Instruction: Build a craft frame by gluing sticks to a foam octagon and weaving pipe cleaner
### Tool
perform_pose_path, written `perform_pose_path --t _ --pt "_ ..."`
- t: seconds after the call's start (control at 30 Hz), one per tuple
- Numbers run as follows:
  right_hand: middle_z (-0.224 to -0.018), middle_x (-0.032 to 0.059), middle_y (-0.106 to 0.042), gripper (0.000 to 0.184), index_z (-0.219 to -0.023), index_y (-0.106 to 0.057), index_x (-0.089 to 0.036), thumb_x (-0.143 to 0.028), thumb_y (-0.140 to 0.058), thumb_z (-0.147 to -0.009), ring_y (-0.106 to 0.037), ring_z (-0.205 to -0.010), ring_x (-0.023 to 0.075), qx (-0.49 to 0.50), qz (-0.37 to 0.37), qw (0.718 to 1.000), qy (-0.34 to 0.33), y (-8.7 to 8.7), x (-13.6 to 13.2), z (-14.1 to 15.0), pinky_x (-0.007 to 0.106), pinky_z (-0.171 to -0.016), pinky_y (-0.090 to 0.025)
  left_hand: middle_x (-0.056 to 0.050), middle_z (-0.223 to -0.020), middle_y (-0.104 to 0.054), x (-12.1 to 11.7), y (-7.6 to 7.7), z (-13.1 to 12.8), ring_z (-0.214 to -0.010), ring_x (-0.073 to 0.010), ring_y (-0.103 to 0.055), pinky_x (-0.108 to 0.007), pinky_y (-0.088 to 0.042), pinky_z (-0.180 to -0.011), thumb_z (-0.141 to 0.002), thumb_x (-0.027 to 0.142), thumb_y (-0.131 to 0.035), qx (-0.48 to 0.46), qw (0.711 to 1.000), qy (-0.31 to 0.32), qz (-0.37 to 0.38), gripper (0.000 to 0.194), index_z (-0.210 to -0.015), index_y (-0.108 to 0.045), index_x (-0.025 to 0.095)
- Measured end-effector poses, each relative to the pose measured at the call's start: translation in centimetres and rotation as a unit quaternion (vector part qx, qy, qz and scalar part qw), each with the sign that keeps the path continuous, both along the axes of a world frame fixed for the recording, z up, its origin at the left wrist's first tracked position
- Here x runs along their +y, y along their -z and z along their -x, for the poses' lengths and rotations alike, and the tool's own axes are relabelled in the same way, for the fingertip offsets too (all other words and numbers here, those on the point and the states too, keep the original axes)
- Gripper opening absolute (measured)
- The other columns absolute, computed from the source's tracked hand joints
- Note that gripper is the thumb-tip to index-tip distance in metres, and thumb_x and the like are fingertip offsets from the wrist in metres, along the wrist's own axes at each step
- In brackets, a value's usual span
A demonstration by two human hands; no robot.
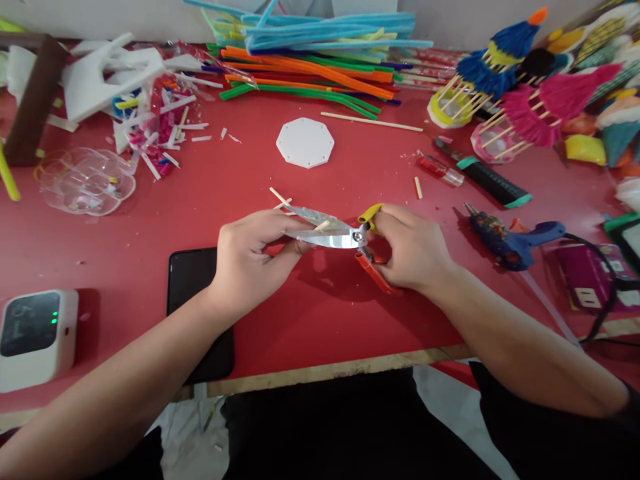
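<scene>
Head view: left hand [257,257] is pinching wooden sticks [323,225], probably to steady the tip between the parted blades of the scissors [340,238] just beside it. Meanwhile the right hand [413,247]'s curled around their handles.

A pair of shears [334,235], silver-bladed with one yellow handle and one red, is held above the red bench [310,333], near the middle of its near edge. The parted blades point toward the left edge. A pale wooden stub [322,226] shows between them; thin wooden sticks [281,197], partly hidden, cross beyond.
</scene>
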State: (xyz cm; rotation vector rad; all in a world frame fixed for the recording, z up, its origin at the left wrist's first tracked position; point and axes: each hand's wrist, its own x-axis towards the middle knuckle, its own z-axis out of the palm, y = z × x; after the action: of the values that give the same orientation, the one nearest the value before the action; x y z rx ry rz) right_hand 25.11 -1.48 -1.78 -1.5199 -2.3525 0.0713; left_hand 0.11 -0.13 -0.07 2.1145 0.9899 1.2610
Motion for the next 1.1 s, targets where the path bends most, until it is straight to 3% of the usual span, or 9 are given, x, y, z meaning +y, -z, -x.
perform_pose_path --t 0.23,0.63,0.9,1.1 --pt "-0.082 0.0074 -0.062 0.013 -0.077 -0.044 -0.025 -0.036 -0.051 -0.075 -0.059 -0.073 0.0232 0.019 -0.017 1.0 -0.017 0.1 0.0 0.1 0.034 -0.062 -0.042 0.001 -0.083 -0.079 0.0 0.1 0.1 -0.073 -0.0135 -0.074 -0.023 -0.059 -0.065 -0.074 -0.002 -0.057 0.013 0.999 0.009 -0.027 0.032 -0.085 -0.073 0.022" --pt "-0.075 0.0048 -0.059 0.009 -0.075 -0.043 -0.025 -0.028 -0.051 -0.072 -0.057 -0.067 0.0197 0.021 -0.001 1.0 -0.019 -0.4 -0.1 0.0 0.03 -0.056 -0.036 -0.001 -0.09 -0.08 0.1 0.1 0.1 -0.084 -0.0153 -0.077 -0.024 -0.062 -0.074 -0.076 -0.006 -0.057 -0.001 0.998 0.055 -0.022 0.034 -0.086 -0.073 0.022" --pt "-0.064 0.0014 -0.049 0.019 -0.069 -0.033 -0.027 -0.034 -0.051 -0.071 -0.047 -0.056 0.0168 0.012 0.04 0.999 -0.028 -1.1 0.1 -0.3 0.03 -0.053 -0.034 -0.003 -0.088 -0.08 0.3 0.3 0.0 -0.08 -0.0155 -0.076 -0.025 -0.061 -0.069 -0.089 0.014 -0.067 -0.026 0.998 0.061 -0.002 0.011 -0.088 -0.074 0.022" --pt "-0.067 0.0019 -0.053 0.018 -0.071 -0.041 -0.026 -0.039 -0.052 -0.073 -0.048 -0.057 0.0168 0.01 0.037 0.999 -0.009 -0.5 0.1 0.1 0.031 -0.054 -0.03 -0.003 -0.09 -0.079 0.0 0.2 -0.2 -0.078 -0.0155 -0.074 -0.027 -0.06 -0.068 -0.091 0.019 -0.069 -0.011 0.999 0.033 0.019 0.008 -0.088 -0.075 0.023"
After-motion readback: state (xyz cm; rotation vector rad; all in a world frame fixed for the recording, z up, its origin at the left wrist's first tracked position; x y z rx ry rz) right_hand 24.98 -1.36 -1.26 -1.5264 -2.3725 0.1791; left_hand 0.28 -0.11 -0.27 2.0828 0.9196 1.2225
